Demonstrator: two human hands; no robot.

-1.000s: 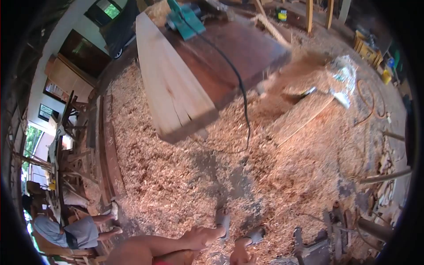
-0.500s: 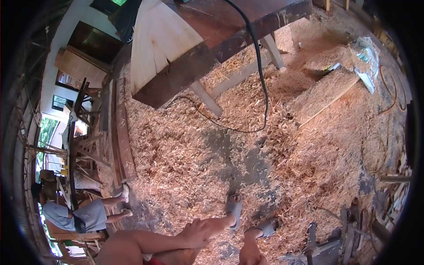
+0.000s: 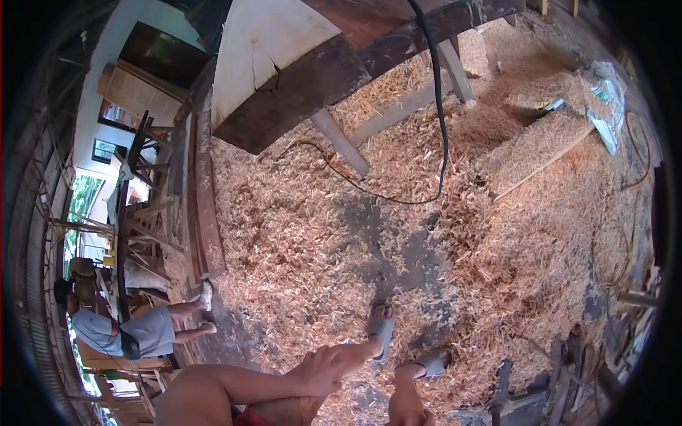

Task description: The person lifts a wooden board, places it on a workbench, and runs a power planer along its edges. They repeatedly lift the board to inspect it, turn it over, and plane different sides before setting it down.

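My left hand (image 3: 317, 371) rests on my bent left leg (image 3: 355, 357), its fingers laid over the skin and holding nothing. At the bottom edge, what seems to be my right hand (image 3: 410, 410) lies close against my other leg; the frame cuts it off and its fingers do not show clearly. My feet, in grey slippers (image 3: 381, 332), stand on a floor covered with wood shavings (image 3: 284, 241). Farther forward is a thick wooden slab (image 3: 291, 92) with a pale, cracked end, raised on wooden legs (image 3: 341, 144). Neither hand touches it.
A black cable (image 3: 442, 128) hangs from the slab and loops across the shavings. At right lie a shavings-covered board (image 3: 543, 160), a torn sack (image 3: 604, 106) and scrap wood (image 3: 561, 369). Another person (image 3: 128, 332) stands at the left beside wooden frames (image 3: 145, 224).
The view has shifted slightly, so the slab and cable appear higher and farther right. My left hand stays on my leg. The other person's stance looks much the same.
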